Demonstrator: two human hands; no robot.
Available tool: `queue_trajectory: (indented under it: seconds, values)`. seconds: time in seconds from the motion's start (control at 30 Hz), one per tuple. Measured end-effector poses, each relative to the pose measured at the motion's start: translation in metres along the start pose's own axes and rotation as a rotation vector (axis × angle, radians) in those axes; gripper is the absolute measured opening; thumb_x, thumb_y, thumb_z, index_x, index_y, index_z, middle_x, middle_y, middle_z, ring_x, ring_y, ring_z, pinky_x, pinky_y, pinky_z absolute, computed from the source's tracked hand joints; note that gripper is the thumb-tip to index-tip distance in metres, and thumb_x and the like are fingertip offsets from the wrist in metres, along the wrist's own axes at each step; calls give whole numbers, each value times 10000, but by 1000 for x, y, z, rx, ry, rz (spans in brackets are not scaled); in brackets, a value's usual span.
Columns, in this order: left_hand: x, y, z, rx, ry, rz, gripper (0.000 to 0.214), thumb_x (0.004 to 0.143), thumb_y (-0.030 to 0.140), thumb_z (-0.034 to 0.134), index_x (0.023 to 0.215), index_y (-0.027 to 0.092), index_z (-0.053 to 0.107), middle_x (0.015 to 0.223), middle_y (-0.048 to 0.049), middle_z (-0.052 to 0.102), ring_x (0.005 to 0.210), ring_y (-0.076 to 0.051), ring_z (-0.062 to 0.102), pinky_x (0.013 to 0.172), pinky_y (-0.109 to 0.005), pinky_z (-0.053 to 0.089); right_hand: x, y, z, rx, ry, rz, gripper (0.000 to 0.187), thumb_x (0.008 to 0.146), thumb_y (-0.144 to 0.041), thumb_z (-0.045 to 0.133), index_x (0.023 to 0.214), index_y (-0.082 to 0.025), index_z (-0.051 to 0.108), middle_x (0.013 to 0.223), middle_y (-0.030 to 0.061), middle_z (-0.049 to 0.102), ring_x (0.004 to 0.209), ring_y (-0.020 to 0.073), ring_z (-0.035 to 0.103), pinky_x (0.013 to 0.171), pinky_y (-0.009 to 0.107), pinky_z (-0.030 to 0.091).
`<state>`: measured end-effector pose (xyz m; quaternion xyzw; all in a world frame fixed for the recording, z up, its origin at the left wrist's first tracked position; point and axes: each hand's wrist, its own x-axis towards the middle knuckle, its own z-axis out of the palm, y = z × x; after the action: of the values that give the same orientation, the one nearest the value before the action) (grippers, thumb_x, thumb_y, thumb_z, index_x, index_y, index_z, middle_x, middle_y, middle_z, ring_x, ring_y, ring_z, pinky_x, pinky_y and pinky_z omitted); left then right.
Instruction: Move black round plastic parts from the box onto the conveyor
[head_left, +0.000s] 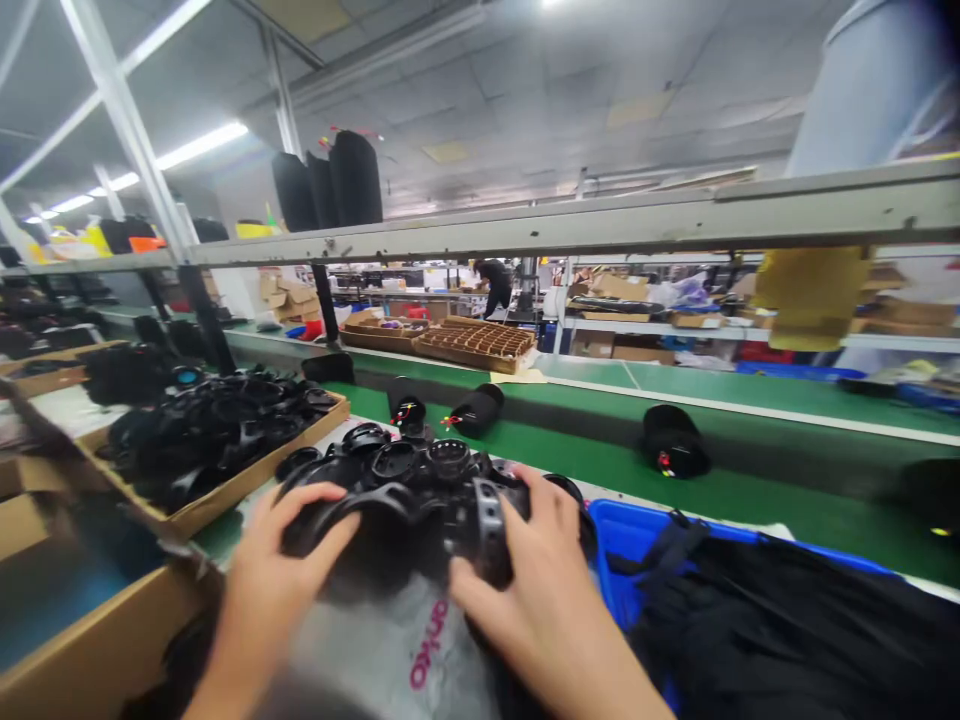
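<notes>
So my left hand point(289, 590) is curling over the near edge of a black plastic frame point(405, 500) at about 6 o'clock, and my right hand point(540, 600) is wrapping around its other side, so both hands are closed on it and holding it. Can't really tell if that's one piece or a few stacked together, since they're all tangled up with round openings everywhere. It's sitting right over a grey bag point(390, 650) with pink print that's lying on the tabletop point(225, 530).

Around 9 to 10 o'clock, a cardboard tray point(262, 470) is holding a big heap of similar black frames. At about 4 o'clock, a blue bin point(637, 550) is sitting just beside my right hand, with black fabric point(780, 630) piled in it and hanging over its rim.

From 12 to 3 o'clock, a green conveyor belt point(720, 490) is running past, carrying black padded cylinders point(673, 440) with little red tags. Further off at 12 o'clock, a cardboard parts tray point(474, 343) is sitting on a bench, and a co-worker point(495, 285) is leaning over in the background.
</notes>
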<state>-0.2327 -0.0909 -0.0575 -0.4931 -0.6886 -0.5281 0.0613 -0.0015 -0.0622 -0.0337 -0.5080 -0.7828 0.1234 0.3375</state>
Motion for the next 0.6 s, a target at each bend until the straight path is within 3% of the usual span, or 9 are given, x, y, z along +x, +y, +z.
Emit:
queue_trajectory:
  seconds: [0.13, 0.23, 0.4, 0.6]
  values:
    - [21, 10, 80, -59, -101, 49, 311, 702, 435, 628, 896, 198, 678, 1153, -91, 532, 1154, -294, 534, 1048, -510, 391, -12, 55, 13, -247, -59, 181, 443, 750, -324, 648, 1144, -123, 671, 1424, 245, 416, 1352, 449, 314, 1035, 617, 342]
    - [21, -3, 110, -39, -129, 57, 445, 765, 372, 610, 1137, 128, 609, 1341, -173, 405, 1345, -365, 354, 1097, -574, 308, -16, 71, 29, -289, -75, 220, 656, 724, -431, 694, 1285, -107, 592, 1447, 240, 412, 1384, 444, 262, 1073, 671, 223]
    - [11, -11, 111, 16, -38, 86, 732, 801, 465, 602, 1409, 127, 373, 1514, -272, 126, 1446, -417, 130, 1147, -580, 205, -17, 76, 37, -339, -61, 186, 924, 722, -493, 706, 1494, -179, 309, 1542, 154, 276, 1437, 366, 130, 1109, 638, 168]
    - [-4, -3, 97, 0, 46, 156, 605, 892, 382, 506, 1415, 118, 355, 1571, -255, 82, 1467, -364, 95, 1150, -603, 185, -19, 88, 42, -454, -30, 77, 997, 723, -574, 695, 1518, -186, 236, 1561, 160, 204, 1437, 370, 77, 1090, 659, 193]
